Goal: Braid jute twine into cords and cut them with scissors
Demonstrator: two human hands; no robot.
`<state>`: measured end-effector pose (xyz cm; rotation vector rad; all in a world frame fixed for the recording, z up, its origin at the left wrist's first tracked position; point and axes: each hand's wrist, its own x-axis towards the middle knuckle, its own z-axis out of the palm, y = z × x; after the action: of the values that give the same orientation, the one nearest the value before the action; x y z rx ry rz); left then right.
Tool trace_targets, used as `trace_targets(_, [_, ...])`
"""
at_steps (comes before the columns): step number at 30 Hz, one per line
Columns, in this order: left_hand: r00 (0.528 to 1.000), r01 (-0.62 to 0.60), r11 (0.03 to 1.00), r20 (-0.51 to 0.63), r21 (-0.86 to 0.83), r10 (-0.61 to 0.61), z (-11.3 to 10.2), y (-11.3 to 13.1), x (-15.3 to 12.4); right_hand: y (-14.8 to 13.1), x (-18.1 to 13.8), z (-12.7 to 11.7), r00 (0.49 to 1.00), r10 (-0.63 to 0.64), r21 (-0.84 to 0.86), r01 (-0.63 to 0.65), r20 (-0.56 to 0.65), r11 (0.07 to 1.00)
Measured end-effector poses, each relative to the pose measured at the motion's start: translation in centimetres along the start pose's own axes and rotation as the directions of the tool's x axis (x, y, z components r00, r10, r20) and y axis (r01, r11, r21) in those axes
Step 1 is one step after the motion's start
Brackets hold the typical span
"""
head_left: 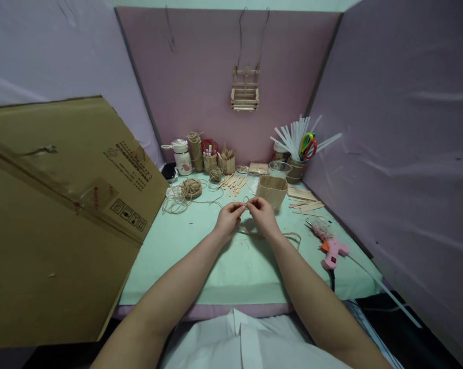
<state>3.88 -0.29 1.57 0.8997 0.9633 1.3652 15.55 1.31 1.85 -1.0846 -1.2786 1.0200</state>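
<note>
My left hand [230,218] and my right hand [262,214] meet over the middle of the table, fingertips pinched close together. Between them they hold a thin piece of twine, with a small loop standing up above the fingers. A braided length of twine [294,237] lies on the table beneath and to the right of my hands. Just behind my right hand stands a cup-shaped container of craft sticks [272,190]. Farther left rests a ball of jute twine [191,188] with loose strands trailing toward my left hand.
A pink glue gun [333,251] lies at the right. Loose craft sticks [233,184] are spread behind my hands. Along the back stand a white bottle [181,158], stick holders and a pot with scissors [308,146]. A large cardboard box [62,220] blocks the left side.
</note>
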Motion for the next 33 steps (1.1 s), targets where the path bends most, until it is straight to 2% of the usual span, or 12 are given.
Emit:
trace_targets(3, [0.998,-0.027,0.999,-0.055,-0.017,0.026,-0.1,-0.2,0.2,0.0,-0.2,0.3,0.989,-0.147,-0.132,0.15,0.035,0.98])
trace_targets(7, [0.996,-0.053,0.999,-0.075,0.009,0.054,-0.4,-0.3,0.5,-0.2,-0.4,0.3,0.983,-0.171,-0.184,0.182,0.072,0.966])
trace_targets(14, [0.986,-0.134,0.98,-0.081,0.148,0.147,-0.2,-0.4,0.3,-0.3,-0.3,0.1,0.971,-0.24,-0.248,0.238,0.023,0.939])
trace_targets(19, [0.97,-0.171,0.964,-0.138,0.203,0.201,0.2,-0.2,0.1,-0.2,-0.5,0.2,0.944,-0.329,-0.319,0.319,0.025,0.892])
trace_targets(21, [0.982,-0.096,0.99,-0.153,0.106,0.111,0.2,0.0,0.2,-0.3,-0.8,0.4,0.932,-0.361,-0.34,0.352,0.04,0.872])
trace_targets(23, [0.989,0.107,0.991,-0.092,-0.082,-0.115,0.0,0.5,0.3,-0.5,-1.1,0.5,0.92,-0.387,-0.341,0.385,0.064,0.858])
trace_targets(24, [0.972,0.225,0.959,-0.028,-0.17,-0.233,-0.1,0.7,0.4,-0.5,-1.2,0.6,0.917,-0.392,-0.331,0.395,0.081,0.857])
trace_targets(26, [0.926,0.376,0.888,0.1,-0.266,-0.363,-0.3,1.1,0.4,-0.5,-1.2,0.7,0.926,-0.368,-0.279,0.376,0.084,0.884])
trace_targets(27, [0.924,0.382,0.881,0.132,-0.279,-0.359,-0.3,1.2,0.4,-0.5,-1.1,0.7,0.941,-0.331,-0.233,0.337,0.066,0.912])
trace_targets(30, [0.979,0.2,0.953,0.074,-0.229,-0.188,-0.3,1.1,0.2,-0.2,-0.5,0.6,0.99,-0.137,-0.06,0.138,0.018,0.989])
trace_targets(33, [0.999,0.037,0.997,-0.029,-0.074,-0.039,-0.1,0.6,0.0,0.1,0.0,0.4,0.999,-0.004,0.013,0.003,0.053,1.0])
